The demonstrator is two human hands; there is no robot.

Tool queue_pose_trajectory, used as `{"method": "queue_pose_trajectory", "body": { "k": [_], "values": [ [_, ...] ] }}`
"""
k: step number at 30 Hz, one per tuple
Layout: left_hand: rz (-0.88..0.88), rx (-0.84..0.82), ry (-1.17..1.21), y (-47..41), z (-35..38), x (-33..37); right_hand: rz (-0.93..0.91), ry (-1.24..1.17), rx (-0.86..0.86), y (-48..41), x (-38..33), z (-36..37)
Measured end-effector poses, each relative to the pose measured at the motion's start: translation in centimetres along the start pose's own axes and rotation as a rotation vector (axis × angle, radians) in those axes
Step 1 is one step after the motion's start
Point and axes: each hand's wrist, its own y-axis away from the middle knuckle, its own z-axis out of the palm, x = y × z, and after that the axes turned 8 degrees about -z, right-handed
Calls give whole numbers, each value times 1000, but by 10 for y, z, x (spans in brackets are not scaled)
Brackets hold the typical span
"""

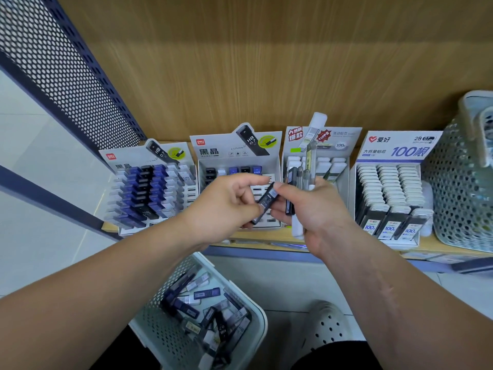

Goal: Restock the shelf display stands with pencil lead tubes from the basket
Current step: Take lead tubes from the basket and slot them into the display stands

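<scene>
**Black lead tube held between both hands, in front of the stands**

The left hand (226,206) pinches a black tube (266,200) between thumb and forefinger. Its remaining fingers curl under and are largely hidden.

The right hand (317,214) grips a bundle of tubes (310,161), clear and white-capped, rising above its fingers. Its thumb presses the upper end of the black tube. The palm covers the bundle's lower parts, so the count cannot be told.

Just beyond the fingertips stands the second display stand (234,145), its front rows hidden by both hands. A fuller stand (125,158) sits left of the left knuckles. The third stand (344,140) is partly masked by the bundle, and the fourth stand (400,150) lies right of the right hand.

Below the wrists is the basket (262,316), cut off at the lower edge. Loose tubes (205,293) are heaped inside, their labels blurred. A second basket (453,198) is cropped at the right edge.
</scene>
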Motion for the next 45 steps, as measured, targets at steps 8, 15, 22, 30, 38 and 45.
{"method": "queue_pose_trajectory", "body": {
  "k": [8,15,22,30,38,45],
  "values": [
    [67,27,-116,-2,-27,6,-6,-82,-55,4,1,7],
    [86,46,47,-3,-22,12,-28,-99,-29,0,5,10],
    [-6,-3,236,-5,-8,8,-68,-4,-106,5,2,6],
    [8,106,70,-16,-23,5,4,-56,27,-1,4,-2],
    [-33,249,-393,-33,-40,-13,9,-89,79,-1,3,-26],
    [109,374,-577,-50,-20,-30,4,-95,80,1,2,-32]
  ]
}}
